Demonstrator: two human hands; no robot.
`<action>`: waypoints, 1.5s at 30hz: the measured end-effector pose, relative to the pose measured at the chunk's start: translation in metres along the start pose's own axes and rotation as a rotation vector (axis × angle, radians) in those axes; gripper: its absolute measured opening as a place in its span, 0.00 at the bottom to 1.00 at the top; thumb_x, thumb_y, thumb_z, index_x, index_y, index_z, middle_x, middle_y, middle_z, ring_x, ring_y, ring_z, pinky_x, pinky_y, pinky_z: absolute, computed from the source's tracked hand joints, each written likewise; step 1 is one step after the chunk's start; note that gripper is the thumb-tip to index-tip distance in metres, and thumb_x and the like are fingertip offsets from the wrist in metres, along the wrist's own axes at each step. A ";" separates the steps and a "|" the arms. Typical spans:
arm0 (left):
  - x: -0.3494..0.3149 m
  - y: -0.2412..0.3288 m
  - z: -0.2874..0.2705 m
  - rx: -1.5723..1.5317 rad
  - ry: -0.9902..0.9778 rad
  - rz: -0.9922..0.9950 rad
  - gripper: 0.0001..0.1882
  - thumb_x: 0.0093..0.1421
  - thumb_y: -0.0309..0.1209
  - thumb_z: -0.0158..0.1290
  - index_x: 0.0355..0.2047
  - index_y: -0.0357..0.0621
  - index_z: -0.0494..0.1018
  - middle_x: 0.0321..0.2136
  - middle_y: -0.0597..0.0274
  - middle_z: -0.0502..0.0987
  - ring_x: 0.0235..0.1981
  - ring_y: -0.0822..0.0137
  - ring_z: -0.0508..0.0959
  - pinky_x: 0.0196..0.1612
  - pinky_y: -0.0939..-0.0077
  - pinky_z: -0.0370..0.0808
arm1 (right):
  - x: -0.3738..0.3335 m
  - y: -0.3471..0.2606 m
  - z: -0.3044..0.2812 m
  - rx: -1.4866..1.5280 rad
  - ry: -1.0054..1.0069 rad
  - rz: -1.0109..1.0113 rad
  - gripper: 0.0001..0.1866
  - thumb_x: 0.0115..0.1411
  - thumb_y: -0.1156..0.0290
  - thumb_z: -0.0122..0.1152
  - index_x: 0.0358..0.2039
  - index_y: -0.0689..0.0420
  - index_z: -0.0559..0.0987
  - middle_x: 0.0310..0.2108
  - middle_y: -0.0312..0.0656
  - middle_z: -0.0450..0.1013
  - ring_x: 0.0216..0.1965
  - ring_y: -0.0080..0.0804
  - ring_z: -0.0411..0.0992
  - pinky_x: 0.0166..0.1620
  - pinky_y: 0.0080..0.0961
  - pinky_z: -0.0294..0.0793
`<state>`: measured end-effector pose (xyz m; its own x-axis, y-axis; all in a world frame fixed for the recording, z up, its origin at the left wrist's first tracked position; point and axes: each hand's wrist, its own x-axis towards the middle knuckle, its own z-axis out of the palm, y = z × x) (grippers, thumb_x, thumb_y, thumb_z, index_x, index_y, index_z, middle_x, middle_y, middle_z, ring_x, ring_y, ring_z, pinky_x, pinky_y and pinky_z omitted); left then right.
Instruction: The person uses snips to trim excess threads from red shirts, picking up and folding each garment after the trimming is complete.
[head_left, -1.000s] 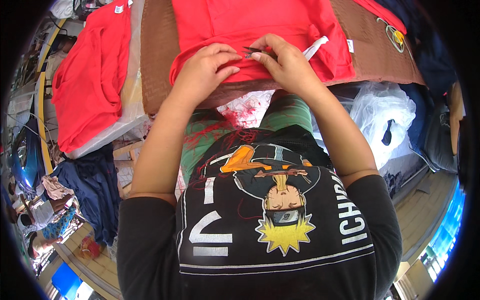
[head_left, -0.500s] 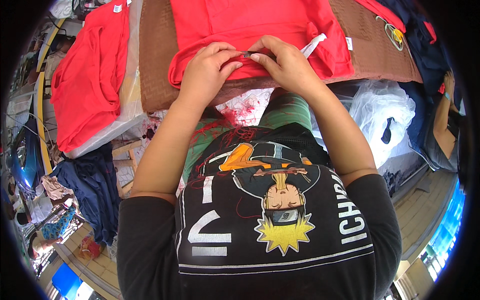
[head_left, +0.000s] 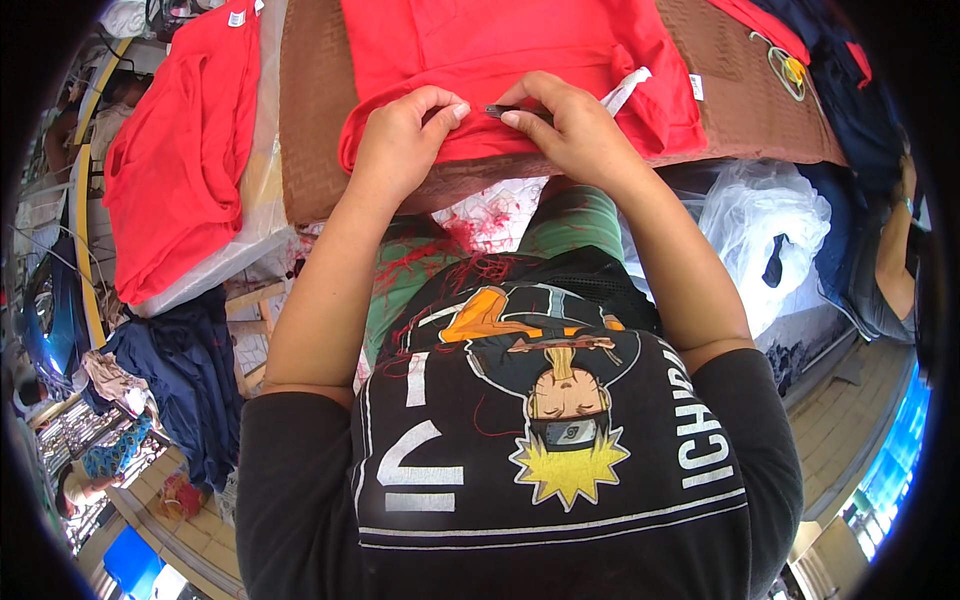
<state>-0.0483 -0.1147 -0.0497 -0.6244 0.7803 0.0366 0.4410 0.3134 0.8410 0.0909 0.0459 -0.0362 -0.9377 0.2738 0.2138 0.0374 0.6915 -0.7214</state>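
A red garment (head_left: 500, 40) lies in front of me on a brown cloth-covered surface, its near edge bunched under my hands. My right hand (head_left: 575, 125) is closed around a small dark tool (head_left: 494, 110), which looks like thread snips; its tip points left, just over the red cloth. To the left, my left hand (head_left: 405, 135) is closed, thumb and forefinger pinched together above the garment. Whatever lies in that pinch is too small to make out. A white strip (head_left: 627, 90) and a white label (head_left: 697, 87) show at the garment's right side.
Another red garment (head_left: 185, 150) hangs over a surface at left, above dark blue cloth (head_left: 180, 375). Red thread scraps (head_left: 480, 225) litter my lap. A bundle of clear plastic (head_left: 765, 235) sits at right, below a yellow-tagged cord (head_left: 795, 72). Another person's arm (head_left: 893, 245) shows far right.
My left hand has drawn slightly left, away from the dark tool's tip, opening a gap between the hands. My right hand stays nearly in place. The other person's arm has shifted slightly.
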 end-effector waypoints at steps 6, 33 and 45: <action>-0.002 0.012 -0.011 0.033 -0.032 0.292 0.11 0.60 0.35 0.54 0.33 0.40 0.78 0.37 0.54 0.79 0.41 0.64 0.77 0.46 0.73 0.71 | 0.003 -0.004 0.002 -0.147 0.031 -0.045 0.09 0.57 0.66 0.58 0.35 0.56 0.76 0.34 0.46 0.73 0.37 0.47 0.73 0.39 0.38 0.72; 0.091 -0.018 -0.022 0.259 0.290 0.064 0.13 0.53 0.36 0.60 0.33 0.38 0.79 0.41 0.53 0.78 0.41 0.56 0.78 0.46 0.68 0.74 | -0.073 -0.038 -0.184 0.103 0.847 -0.063 0.13 0.63 0.72 0.57 0.46 0.63 0.77 0.39 0.35 0.74 0.34 0.16 0.67 0.40 0.13 0.65; -0.041 0.103 -0.134 0.296 -0.539 0.330 0.26 0.58 0.26 0.53 0.57 0.37 0.65 0.58 0.46 0.65 0.61 0.54 0.64 0.61 0.66 0.59 | -0.082 -0.031 -0.206 0.153 1.038 -0.070 0.13 0.61 0.71 0.61 0.44 0.62 0.77 0.31 0.31 0.73 0.26 0.08 0.61 0.27 0.07 0.54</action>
<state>-0.0635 -0.1871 0.1076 -0.0544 0.9959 -0.0725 0.7576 0.0885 0.6467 0.2377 0.1392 0.1045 -0.1772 0.7253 0.6652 -0.1172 0.6556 -0.7460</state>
